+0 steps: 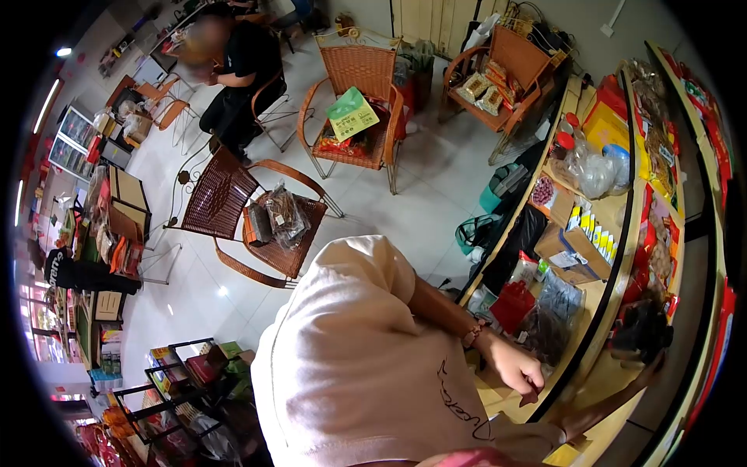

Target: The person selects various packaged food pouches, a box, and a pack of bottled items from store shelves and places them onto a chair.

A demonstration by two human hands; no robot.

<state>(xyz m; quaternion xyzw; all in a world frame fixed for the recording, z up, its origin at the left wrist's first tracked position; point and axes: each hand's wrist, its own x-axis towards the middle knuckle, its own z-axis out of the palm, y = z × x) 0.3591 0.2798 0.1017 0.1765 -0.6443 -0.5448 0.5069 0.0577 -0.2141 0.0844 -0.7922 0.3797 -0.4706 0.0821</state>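
My left hand (515, 369), with a watch on its wrist, hangs over the pale shelf beside clear plastic bags (545, 331). Its fingers are curled together, with nothing visible in them. At the lower right, my right forearm reaches across the shelf divider. My right hand (656, 364) is dim and partly hidden against a dark object (642, 333), so its fingers and grip cannot be made out. Near my left hand lie a red bag (512, 306) and an open cardboard box (572, 253) with yellow and white packets.
Wicker chairs (354, 74) holding bags stand on the tiled floor. A seated person (247, 66) is at the upper left. A black rack (167, 393) with goods stands at the lower left. Jars with red lids (562, 142) and packaged food occupy the shelves.
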